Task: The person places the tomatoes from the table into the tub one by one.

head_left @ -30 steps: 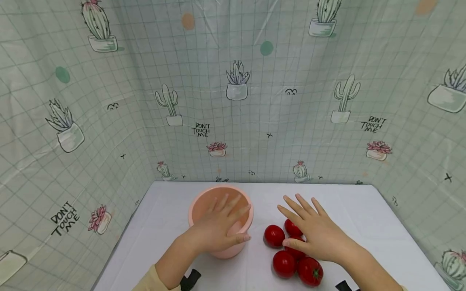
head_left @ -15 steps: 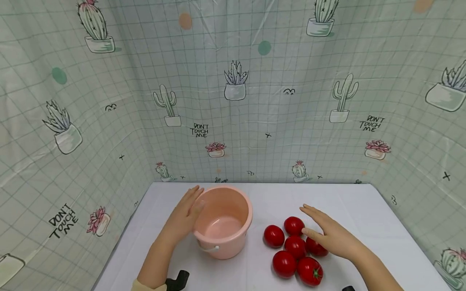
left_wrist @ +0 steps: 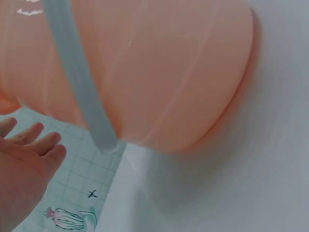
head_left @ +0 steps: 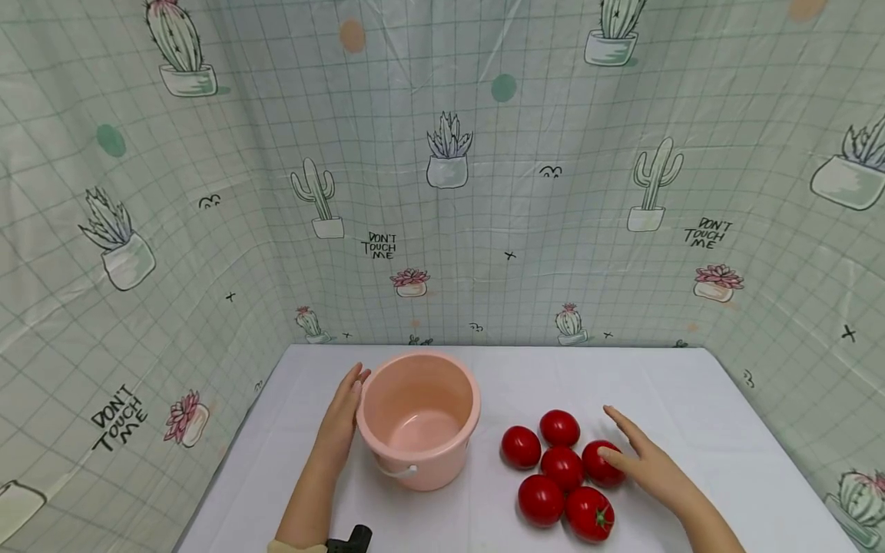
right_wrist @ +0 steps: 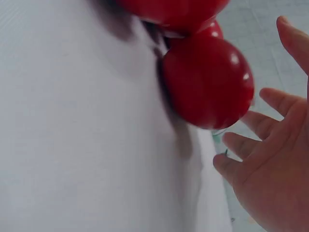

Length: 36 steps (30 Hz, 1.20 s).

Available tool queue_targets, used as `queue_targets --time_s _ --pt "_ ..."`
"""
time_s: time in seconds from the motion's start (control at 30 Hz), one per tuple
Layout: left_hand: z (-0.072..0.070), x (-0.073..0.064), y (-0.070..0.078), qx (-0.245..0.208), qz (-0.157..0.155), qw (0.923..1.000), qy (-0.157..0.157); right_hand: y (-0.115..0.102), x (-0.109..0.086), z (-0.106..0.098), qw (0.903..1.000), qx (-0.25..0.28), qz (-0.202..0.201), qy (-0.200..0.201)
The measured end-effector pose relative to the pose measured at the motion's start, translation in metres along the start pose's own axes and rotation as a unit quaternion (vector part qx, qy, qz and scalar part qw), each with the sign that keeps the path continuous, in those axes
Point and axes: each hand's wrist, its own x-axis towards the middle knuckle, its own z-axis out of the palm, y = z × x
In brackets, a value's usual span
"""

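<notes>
Fingers (right_wrist: 241, 146) of the right hand (head_left: 653, 467) spread wide with nothing in their hold, just beside the rightmost tomato (head_left: 601, 476), while those of the left hand (head_left: 339, 422) are extended and likewise hold nothing, just beside the left rim of an upright pink bucket (head_left: 434, 465); whether either hand makes contact I cannot tell. Six red tomatoes (head_left: 563, 468) lie clustered to the bucket's right, the nearest bearing a green calyx (head_left: 604, 518), on a white tabletop (head_left: 525, 384), and beyond hangs a grid-patterned cactus-print cloth (head_left: 574, 107).
</notes>
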Motion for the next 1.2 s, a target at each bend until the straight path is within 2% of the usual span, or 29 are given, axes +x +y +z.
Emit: queue_targets --time_s 0.23,0.53,0.8,1.2 --pt "0.010 0.002 -0.005 -0.036 -0.004 0.9993 -0.004 0.016 -0.001 0.006 0.9999 0.015 0.007 -0.002" --pt "0.017 0.003 -0.011 -0.088 0.016 0.9960 0.001 0.024 0.000 0.011 0.9996 0.013 0.025 -0.011" --pt "0.025 0.004 -0.013 -0.135 0.033 0.9901 0.019 0.028 -0.002 0.016 0.9994 0.009 0.032 -0.006" --pt "0.026 0.004 -0.014 -0.149 0.049 0.9873 0.027 0.025 -0.002 0.015 0.9993 0.010 0.037 0.005"
